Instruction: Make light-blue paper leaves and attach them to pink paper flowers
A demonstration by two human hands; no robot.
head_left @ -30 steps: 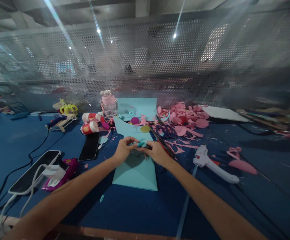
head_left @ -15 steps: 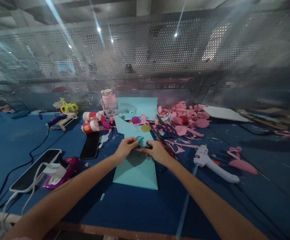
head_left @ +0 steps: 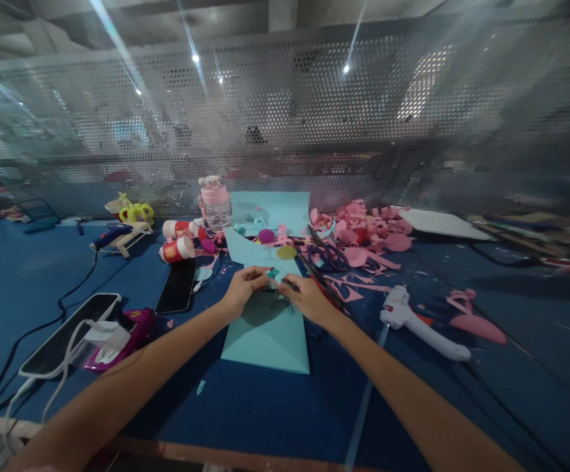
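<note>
Both hands meet over a light teal sheet (head_left: 267,341) on the blue table. My left hand (head_left: 243,288) pinches a small teal paper piece (head_left: 273,274) from the left. My right hand (head_left: 309,298) has its fingers closed at the right side of the same piece. Their fingers hide part of it, so its full shape cannot be made out. Just beyond the hands lie a yellow disc (head_left: 286,252) and a magenta disc (head_left: 266,236). Scissors (head_left: 326,288) with red on the handle lie close to the right hand.
A white glue gun (head_left: 422,324) lies to the right, with pink scraps (head_left: 358,229) piled farther back. On the left are a dark phone (head_left: 176,287), a white-edged phone (head_left: 71,334) with a cable, and paper cups (head_left: 178,250). A pink-lidded bottle (head_left: 214,203) stands behind.
The small teal piece has turned and sits lower between the fingers. My right fingers have shifted slightly left and closer to the left hand. The surroundings look the same.
</note>
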